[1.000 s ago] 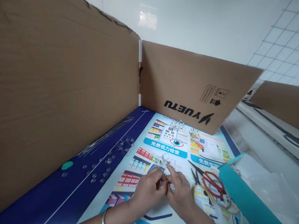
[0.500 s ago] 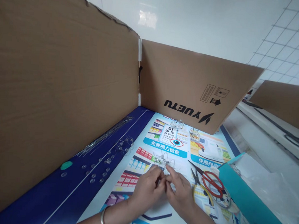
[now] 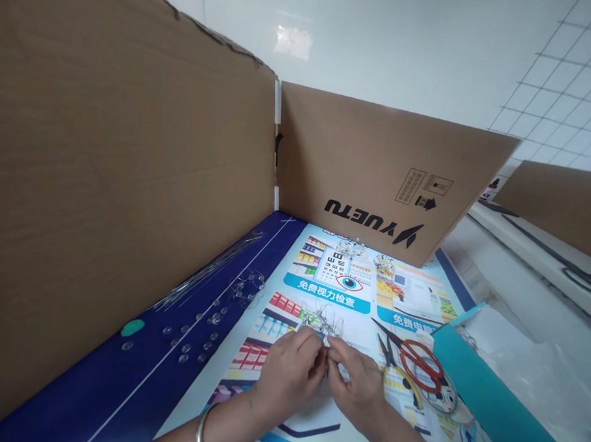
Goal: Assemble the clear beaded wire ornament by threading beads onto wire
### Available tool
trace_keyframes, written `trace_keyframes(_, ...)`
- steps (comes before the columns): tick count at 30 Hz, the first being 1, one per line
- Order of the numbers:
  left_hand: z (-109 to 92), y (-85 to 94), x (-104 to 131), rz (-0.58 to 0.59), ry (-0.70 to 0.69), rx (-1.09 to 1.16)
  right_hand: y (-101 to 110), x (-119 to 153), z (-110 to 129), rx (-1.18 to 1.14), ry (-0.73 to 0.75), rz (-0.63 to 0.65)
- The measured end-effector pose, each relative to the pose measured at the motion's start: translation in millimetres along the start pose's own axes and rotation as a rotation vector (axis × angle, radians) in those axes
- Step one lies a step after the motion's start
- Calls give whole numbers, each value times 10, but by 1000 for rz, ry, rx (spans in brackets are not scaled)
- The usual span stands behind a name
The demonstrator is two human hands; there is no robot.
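My left hand [image 3: 291, 364] and my right hand [image 3: 353, 378] meet above the printed sheet, fingertips pinched close together. Between and just beyond them is a piece of looped thin wire with clear beads [image 3: 322, 319], its loops sticking up past my fingers. Both hands are closed on its near end; the exact gripping point is hidden behind the fingers. To the right of my right hand lie yellow-handled pliers [image 3: 399, 374] and red-handled scissors [image 3: 420, 362], overlapping a ring of wire [image 3: 448, 394].
Loose clear beads [image 3: 185, 349], a green disc [image 3: 133, 328], a beaded wire piece [image 3: 249, 285] and straight wires [image 3: 207, 272] lie left. Beaded clusters [image 3: 351, 249] sit at the back. Cardboard panels [image 3: 369, 165] wall the left and rear. A teal box [image 3: 495, 386] holds clear plastic at right.
The beaded wire has shifted slightly, with its loops turned a little to the right. My right thumb and forefinger have drawn in closer to the left hand's fingertips.
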State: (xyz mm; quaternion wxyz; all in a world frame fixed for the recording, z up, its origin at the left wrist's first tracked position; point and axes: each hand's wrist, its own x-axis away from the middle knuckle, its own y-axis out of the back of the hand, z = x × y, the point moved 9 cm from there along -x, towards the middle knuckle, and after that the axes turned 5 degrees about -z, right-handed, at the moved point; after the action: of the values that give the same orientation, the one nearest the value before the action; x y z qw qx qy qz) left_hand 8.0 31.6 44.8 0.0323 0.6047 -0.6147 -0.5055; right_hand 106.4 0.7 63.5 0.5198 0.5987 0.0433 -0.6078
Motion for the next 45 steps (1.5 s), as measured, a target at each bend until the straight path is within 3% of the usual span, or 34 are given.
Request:
trace_keyframes(4, 8, 22, -21, -12, -1, 61, 22, 2, -20, -11, -13, -26)
trace_keyframes(10, 105, 48, -88, -32, 112, 264, 24, 9, -37, -72, -38, -31)
trace_keyframes(18, 228, -10, -118, -35, 213, 342, 15, 3, -86, -150, -94, -8)
trace_keyframes(21, 243, -19, -116, -51, 222, 348, -12, 26, -193, -242, -241, 7)
trace_keyframes(27, 264, -44, -111, -42, 235, 334, -180, 201, -503, -504, -727, 10)
trace_keyframes(31, 271, -32, -117, -48, 242, 317, -278, 302, -614, -701, -910, -54)
trace_keyframes(45, 265, -69, -97, -3, 241, 290, -320, 367, -739, -909, -1074, -208)
